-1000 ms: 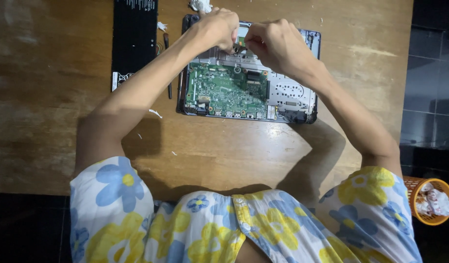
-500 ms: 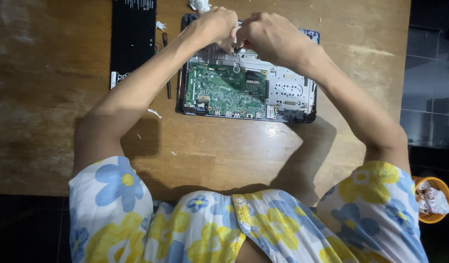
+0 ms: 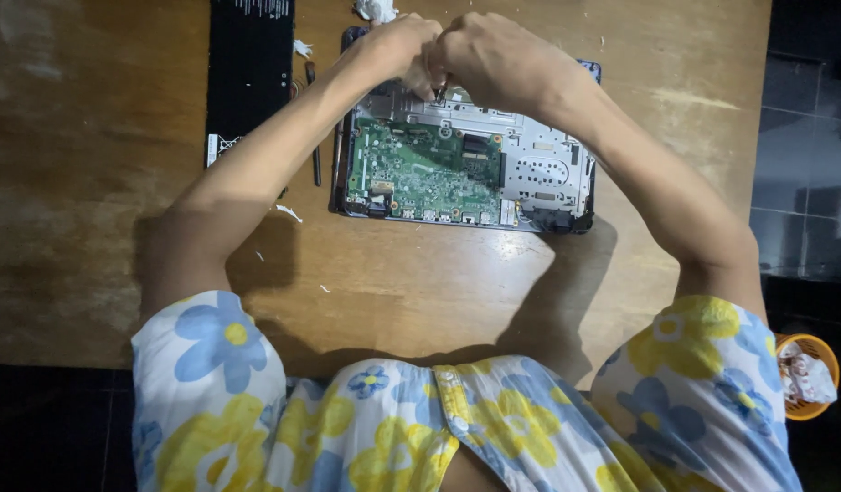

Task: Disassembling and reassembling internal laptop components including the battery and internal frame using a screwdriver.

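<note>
Opened laptop (image 3: pixel 466 164) with green circuit board bare, lying on wooden table (image 3: pixel 92 182), left hand (image 3: pixel 397 50) and right hand (image 3: pixel 493 59) pressed together at its far edge, fingers curled closed, pinching something small, black panel (image 3: pixel 250 73) beside it.

Black panel (image 3: pixel 250 77): flat on the table, left of the hands.
Crumpled tissue (image 3: pixel 376 9): just above the hands.
Orange basket (image 3: pixel 806 375): on the floor, far lower right.

The counter (image 3: pixel 92 182) is lit warmly from overhead, and soft shadows of the arms are cast on it, nearer the person than the opened laptop (image 3: pixel 466 169). The surroundings (floor included) are left dim; focus is held sharp.
</note>
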